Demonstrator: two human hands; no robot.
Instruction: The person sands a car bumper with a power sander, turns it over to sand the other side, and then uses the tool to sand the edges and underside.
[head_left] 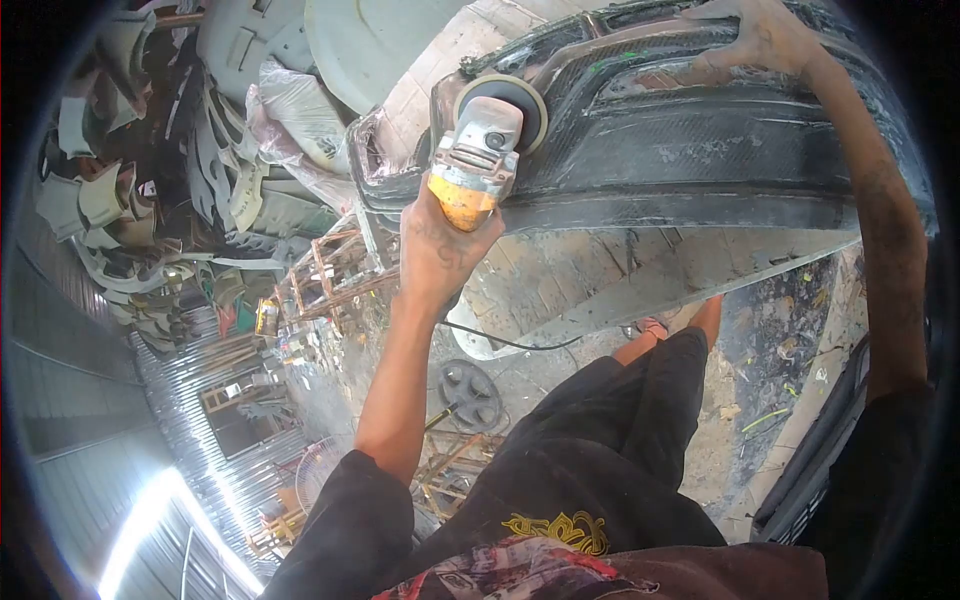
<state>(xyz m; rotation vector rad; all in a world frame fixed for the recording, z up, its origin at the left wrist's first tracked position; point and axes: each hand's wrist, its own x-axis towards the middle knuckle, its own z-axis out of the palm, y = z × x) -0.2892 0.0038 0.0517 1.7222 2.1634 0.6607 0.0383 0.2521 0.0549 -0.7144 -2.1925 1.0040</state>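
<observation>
My left hand (445, 245) is wrapped round the yellow body of an angle grinder (488, 140). Its grey metal head points away from me, with a round sanding disc (535, 110) at the far end, overlapping the left part of a black car bumper (720, 150). The bumper's surface is scuffed and dusty, with pale scratched patches. At the upper right, my right hand (765, 40) lies on the bumper's far side, fingers and thumb spread, holding no tool. A dark cord (530, 346) trails below the grinder.
Beneath the bumper is a pale, worn panel (590, 285). A wheel cover (470, 395) lies on the floor near my legs. Rusty metal frames (335, 270) and stacked car body parts (240, 180) crowd the left side. A fan (318, 470) stands lower left.
</observation>
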